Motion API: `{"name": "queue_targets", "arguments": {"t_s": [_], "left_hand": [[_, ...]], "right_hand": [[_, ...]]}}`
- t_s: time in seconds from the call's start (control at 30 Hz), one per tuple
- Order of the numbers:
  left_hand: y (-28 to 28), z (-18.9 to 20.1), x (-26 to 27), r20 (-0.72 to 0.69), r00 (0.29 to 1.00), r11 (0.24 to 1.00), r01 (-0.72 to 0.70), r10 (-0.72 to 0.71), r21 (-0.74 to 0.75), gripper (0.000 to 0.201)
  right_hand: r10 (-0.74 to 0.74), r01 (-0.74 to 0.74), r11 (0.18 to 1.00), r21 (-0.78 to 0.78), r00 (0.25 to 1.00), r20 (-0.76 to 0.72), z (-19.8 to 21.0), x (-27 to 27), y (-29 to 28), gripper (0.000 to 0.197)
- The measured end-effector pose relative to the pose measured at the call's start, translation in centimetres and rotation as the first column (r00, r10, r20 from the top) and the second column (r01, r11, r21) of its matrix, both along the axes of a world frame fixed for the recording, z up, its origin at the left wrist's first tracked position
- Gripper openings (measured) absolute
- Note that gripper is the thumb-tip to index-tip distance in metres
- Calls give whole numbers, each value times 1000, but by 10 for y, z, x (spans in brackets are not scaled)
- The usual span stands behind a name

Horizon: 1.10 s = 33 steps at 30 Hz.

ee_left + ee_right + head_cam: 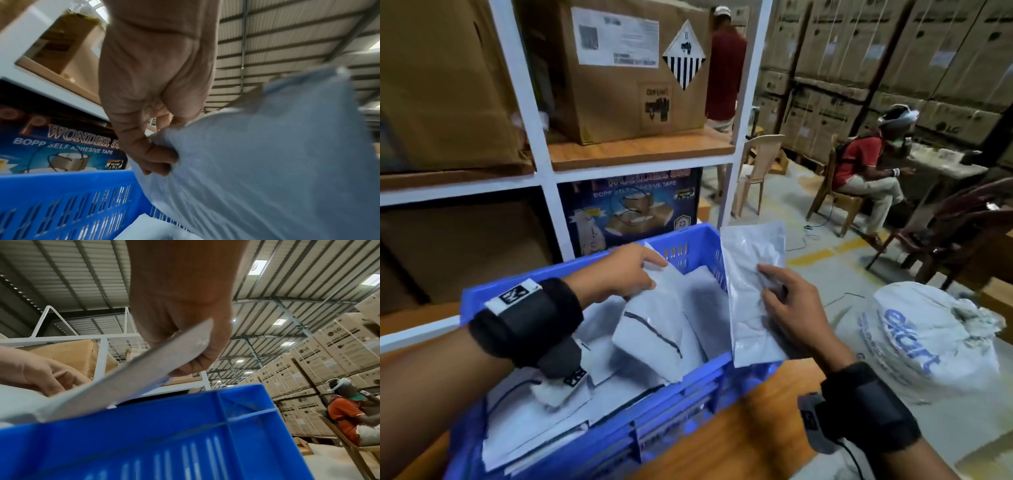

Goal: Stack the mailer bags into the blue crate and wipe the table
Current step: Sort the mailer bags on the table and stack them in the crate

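Stacking underway | blue crate (592, 274) part-filled | left hand (619, 270) pinches mailer (650, 329) inside | right hand (794, 308) grips another mailer (750, 274) at right rim | table (750, 428) seemingly unwiped

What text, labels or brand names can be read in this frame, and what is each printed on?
"WONDER 5", cut off by the left hand: blue tape box on the lower shelf.
"BOPP SELF ADHESIVE TAPE": same box.
"ekart": white sack beside the table.
"LG": stacked cartons along the wall.
"B": diamond sign on the shelved cardboard box.
Shipping label on that box: too blurred to read.
Mailer bags: no legible print.
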<state>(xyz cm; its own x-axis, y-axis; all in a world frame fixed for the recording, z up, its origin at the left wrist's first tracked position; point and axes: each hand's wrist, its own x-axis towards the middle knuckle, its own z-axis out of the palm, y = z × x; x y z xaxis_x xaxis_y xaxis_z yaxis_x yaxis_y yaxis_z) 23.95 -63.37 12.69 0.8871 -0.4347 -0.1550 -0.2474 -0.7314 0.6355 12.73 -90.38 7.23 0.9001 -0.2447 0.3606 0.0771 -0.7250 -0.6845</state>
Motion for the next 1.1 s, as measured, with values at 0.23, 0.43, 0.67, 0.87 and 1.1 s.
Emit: {"name": "queue_targets", "arguments": {"t_s": [0.23, 0.43, 0.67, 0.87, 1.1], "left_hand": [[-45, -29, 36, -143, 969, 975, -182, 199, 126, 48], [-61, -70, 36, -274, 906, 919, -231, 324, 320, 63], [-85, -63, 37, 53, 996, 650, -87, 72, 755, 75], [-111, -94, 24, -303, 945, 441, 223, 119, 869, 78], [-118, -92, 25, -248, 960, 456, 165, 129, 874, 111]], "right_hand": [[235, -234, 972, 30, 971, -40, -17, 36, -37, 41], [324, -325, 944, 58, 946, 23, -36, 46, -48, 41], [367, -367, 930, -8, 930, -9, -35, 48, -45, 43], [368, -370, 929, -26, 928, -59, -32, 48, -47, 44], [368, -376, 926, -40, 921, -126, -31, 47, -46, 45]]}}
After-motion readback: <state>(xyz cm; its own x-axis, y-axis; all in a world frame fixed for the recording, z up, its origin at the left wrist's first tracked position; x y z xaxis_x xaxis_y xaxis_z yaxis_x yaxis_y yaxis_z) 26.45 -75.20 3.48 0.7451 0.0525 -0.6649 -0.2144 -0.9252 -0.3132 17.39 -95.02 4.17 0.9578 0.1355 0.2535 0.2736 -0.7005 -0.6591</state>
